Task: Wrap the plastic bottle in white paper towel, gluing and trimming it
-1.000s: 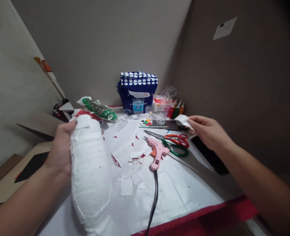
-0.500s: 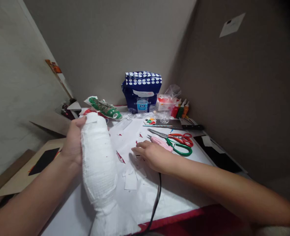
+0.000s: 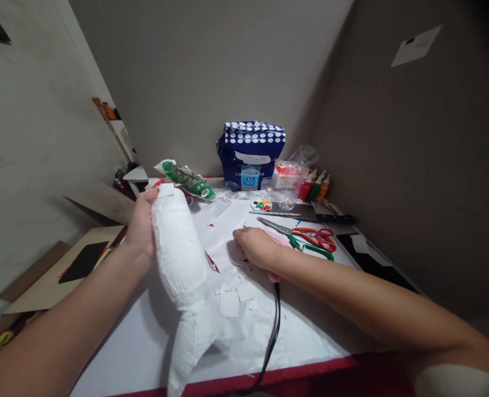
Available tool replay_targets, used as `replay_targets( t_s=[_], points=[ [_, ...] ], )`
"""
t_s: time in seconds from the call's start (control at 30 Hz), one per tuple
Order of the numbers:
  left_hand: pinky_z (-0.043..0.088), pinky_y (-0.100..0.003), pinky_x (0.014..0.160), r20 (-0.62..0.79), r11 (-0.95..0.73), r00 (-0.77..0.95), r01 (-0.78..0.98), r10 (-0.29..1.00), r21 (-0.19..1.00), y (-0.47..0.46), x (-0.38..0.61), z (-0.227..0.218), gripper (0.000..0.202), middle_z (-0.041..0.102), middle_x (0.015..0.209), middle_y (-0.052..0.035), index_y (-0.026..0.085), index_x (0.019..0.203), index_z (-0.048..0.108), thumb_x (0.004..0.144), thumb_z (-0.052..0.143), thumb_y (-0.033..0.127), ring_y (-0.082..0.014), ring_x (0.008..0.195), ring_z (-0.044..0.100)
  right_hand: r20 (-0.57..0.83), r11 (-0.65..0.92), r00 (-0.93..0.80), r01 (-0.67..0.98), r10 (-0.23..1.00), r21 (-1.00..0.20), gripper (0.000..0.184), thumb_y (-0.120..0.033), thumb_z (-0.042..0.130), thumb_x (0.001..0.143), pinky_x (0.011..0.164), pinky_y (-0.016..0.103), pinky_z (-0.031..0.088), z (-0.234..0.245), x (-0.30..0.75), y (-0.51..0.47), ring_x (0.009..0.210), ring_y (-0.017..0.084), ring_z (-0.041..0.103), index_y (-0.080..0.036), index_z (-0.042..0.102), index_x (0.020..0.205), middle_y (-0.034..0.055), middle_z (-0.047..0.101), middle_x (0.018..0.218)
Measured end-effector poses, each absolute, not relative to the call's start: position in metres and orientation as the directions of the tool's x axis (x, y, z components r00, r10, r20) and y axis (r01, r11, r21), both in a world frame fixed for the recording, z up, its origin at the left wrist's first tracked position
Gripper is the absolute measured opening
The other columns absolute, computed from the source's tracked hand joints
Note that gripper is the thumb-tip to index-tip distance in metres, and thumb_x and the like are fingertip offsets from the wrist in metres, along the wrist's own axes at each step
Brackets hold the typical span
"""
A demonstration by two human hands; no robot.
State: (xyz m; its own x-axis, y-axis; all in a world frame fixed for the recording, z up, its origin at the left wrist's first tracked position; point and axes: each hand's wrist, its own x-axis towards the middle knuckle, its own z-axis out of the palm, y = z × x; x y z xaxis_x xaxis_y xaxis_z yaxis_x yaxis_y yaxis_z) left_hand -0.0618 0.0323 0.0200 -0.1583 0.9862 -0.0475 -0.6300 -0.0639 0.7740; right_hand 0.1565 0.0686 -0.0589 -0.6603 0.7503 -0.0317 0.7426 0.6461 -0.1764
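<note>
My left hand (image 3: pixel 142 223) grips the upper end of a white, bandage-wrapped fish figure (image 3: pixel 180 242), holding it upright and slightly tilted with its forked tail at the bottom. A small white flap shows at its top by my thumb. My right hand (image 3: pixel 256 246) is low over the table with its fingers curled down; whatever they hold is hidden. Partly beneath that hand lies a pink tool (image 3: pixel 276 237) that looks like a glue gun, with a black cord (image 3: pixel 276 325). Red scraps (image 3: pixel 212 262) and white paper pieces (image 3: pixel 229 304) lie between my hands.
Green-handled scissors (image 3: pixel 311 249) and red-handled scissors (image 3: pixel 319 238) lie beyond my right hand, with a cleaver (image 3: pixel 306 211) behind. A green painted fish (image 3: pixel 189 182), a blue bag (image 3: pixel 250 149) and paint bottles (image 3: pixel 314 186) stand at the back. Cardboard (image 3: pixel 49 270) lies left.
My right hand's fingers have curled in and its wrist covers more of the pink tool. The white fish has risen and tilted, showing more of its tail. The view has shifted left.
</note>
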Motion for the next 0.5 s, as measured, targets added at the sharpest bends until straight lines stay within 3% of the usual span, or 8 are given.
replay_targets(
  t_s=[0.1, 0.2, 0.3, 0.4, 0.5],
  points=[
    [0.053, -0.025, 0.050, -0.051, -0.061, -0.167, -0.605, 0.985, 0.794, 0.033, -0.065, 0.021, 0.019, 0.066, 0.057, -0.0013, 0.015, 0.076, 0.064, 0.071, 0.051, 0.029, -0.0156, 0.045, 0.062, -0.053, 0.663, -0.682, 0.724, 0.729, -0.189, 0.028, -0.031, 0.059, 0.094, 0.082, 0.041, 0.055, -0.058, 0.151, 0.046, 0.096, 0.021, 0.064, -0.015, 0.060, 0.116, 0.0078, 0.064, 0.114],
    [0.049, -0.025, 0.042, -0.040, -0.077, -0.183, -0.589, 0.982, 0.804, 0.037, -0.069, 0.020, 0.026, 0.063, 0.053, -0.0019, 0.015, 0.076, 0.065, 0.075, 0.045, 0.031, -0.0159, 0.040, 0.058, -0.057, 0.705, -0.734, 0.669, 0.677, -0.238, 0.019, -0.017, 0.060, 0.090, 0.082, 0.036, 0.054, -0.060, 0.155, 0.014, 0.094, 0.021, 0.065, -0.010, 0.060, 0.108, 0.0100, 0.067, 0.105],
    [0.048, -0.027, 0.040, -0.021, -0.099, -0.195, -0.584, 0.981, 0.806, 0.041, -0.070, 0.017, 0.031, 0.064, 0.053, -0.0034, 0.015, 0.077, 0.064, 0.079, 0.039, 0.033, -0.0185, 0.040, 0.059, -0.042, 0.738, -0.778, 0.610, 0.627, -0.290, 0.033, -0.004, 0.051, 0.086, 0.094, 0.032, 0.050, -0.063, 0.163, -0.021, 0.114, 0.023, 0.060, -0.006, 0.055, 0.119, 0.0188, 0.062, 0.123],
    [0.051, -0.027, 0.044, -0.010, -0.118, -0.209, -0.594, 0.978, 0.796, 0.042, -0.070, 0.015, 0.033, 0.065, 0.055, -0.0029, 0.016, 0.078, 0.064, 0.083, 0.035, 0.033, -0.0176, 0.040, 0.060, -0.024, 0.774, -0.833, 0.524, 0.553, -0.355, 0.043, -0.018, 0.047, 0.095, 0.115, 0.042, 0.030, -0.065, 0.171, -0.051, 0.143, 0.032, 0.030, -0.005, 0.046, 0.135, 0.0255, 0.034, 0.152],
    [0.054, -0.025, 0.052, 0.006, -0.163, -0.252, -0.607, 0.968, 0.778, 0.041, -0.073, 0.015, 0.029, 0.063, 0.054, 0.0002, 0.017, 0.076, 0.062, 0.082, 0.038, 0.032, -0.0141, 0.041, 0.058, -0.056, 0.743, -0.857, 0.475, 0.512, -0.471, 0.051, -0.030, 0.047, 0.097, 0.119, 0.043, 0.022, -0.061, 0.177, -0.065, 0.146, 0.032, 0.019, -0.007, 0.041, 0.142, 0.0238, 0.025, 0.156]
  ],
)
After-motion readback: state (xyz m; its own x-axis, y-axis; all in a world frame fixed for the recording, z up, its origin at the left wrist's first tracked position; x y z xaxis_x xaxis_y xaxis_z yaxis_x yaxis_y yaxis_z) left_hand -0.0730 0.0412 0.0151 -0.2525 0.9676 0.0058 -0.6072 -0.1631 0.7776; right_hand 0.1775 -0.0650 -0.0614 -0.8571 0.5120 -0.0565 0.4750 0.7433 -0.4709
